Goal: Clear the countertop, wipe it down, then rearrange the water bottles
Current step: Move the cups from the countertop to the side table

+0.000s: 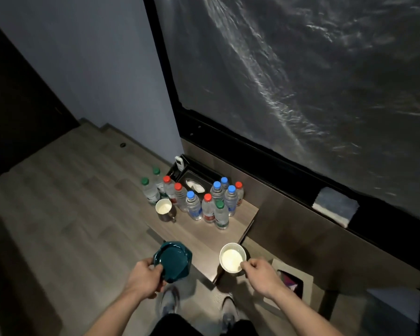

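A narrow wood-grain countertop (228, 224) runs away from the person toward a large dark-framed screen (301, 81). At its far end, upright plastic water bottles (199, 202) stand in a loose cluster, long axes vertical, caps up; caps are green, red and blue. Behind the cluster sits a black tissue box (194, 183) with white tissue showing, and a white remote control (179, 163) stands in a black holder at the far left corner. In front of the left-hand bottles stands a metal mug with a cream-white interior (165, 209), mouth up, its handle toward the near right.

At the near end, the left hand (144, 275) grips the near rim of a dark teal faceted ceramic plate (172, 260), thumb on top. The plate overhangs the left near corner of the countertop and is tilted. The right hand (260, 272) pinches the near right rim of a second cup with a cream-white interior (232, 259), mouth up, at the near right edge; whether it rests on the surface cannot be told.

A folded blue-and-white cloth (335, 206) lies on the ledge under the screen, well apart to the right. A waste bin (292, 280) stands on the floor below the right hand.
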`<state>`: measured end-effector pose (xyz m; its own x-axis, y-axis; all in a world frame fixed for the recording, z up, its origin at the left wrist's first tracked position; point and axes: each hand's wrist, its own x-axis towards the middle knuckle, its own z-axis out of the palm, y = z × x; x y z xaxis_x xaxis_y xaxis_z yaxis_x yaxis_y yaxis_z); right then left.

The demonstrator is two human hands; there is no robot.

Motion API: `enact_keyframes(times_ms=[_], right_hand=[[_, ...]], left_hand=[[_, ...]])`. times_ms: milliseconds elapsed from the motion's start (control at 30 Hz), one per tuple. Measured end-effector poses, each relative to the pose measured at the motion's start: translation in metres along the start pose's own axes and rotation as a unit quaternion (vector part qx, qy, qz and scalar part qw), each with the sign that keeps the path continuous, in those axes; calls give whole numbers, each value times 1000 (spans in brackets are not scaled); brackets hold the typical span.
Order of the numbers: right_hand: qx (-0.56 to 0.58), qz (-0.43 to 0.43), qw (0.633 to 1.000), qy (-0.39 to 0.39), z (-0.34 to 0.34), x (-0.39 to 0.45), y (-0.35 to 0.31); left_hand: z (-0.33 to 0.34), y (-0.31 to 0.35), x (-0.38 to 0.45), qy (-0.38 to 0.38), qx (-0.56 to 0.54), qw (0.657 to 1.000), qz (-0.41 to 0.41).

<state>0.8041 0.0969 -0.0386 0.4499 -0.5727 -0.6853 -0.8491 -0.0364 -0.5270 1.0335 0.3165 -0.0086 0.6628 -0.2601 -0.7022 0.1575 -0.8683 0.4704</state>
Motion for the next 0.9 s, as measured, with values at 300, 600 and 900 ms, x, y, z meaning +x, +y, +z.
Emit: enact_keyframes(times_ms=[300, 600, 900], right_hand=[[8, 82, 997, -10, 42, 59, -31], [38, 176, 984, -11, 100, 136, -47], [39, 185, 982, -24, 133, 196, -57]], left_hand=[[-17, 17, 138, -87, 41, 995, -26], [7, 22, 248, -82, 193, 978, 18], [66, -36, 349, -98, 200, 974, -24]])
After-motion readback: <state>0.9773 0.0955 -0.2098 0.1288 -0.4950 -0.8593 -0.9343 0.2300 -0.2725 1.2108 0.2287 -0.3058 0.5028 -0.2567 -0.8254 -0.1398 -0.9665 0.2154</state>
